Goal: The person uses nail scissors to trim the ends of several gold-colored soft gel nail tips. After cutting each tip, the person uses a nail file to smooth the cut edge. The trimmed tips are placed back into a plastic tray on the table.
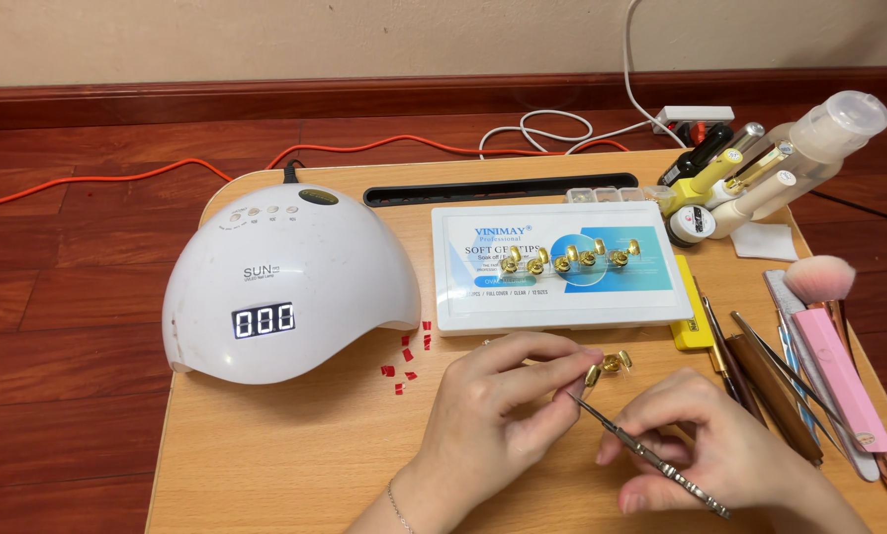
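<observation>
Both hands met at six o'clock: left hand (503, 396) pinched a gold nail tip (593, 375), right hand (706, 445) gripped a metal tool (651, 457) slanting toward ten o'clock, its point just beside the tip.

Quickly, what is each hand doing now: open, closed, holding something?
Left hand: closed, fingers pinching a gold nail tip.
Right hand: closed on a thin metal tool.

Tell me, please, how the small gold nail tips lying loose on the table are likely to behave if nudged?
The gold nail tips look tiny and thin, so probably very light and apt to skid on the smooth wooden table. Their curved shape suggests they would rock or flip. The left hand pinches one, hinting they need a fingertip grip.
</observation>
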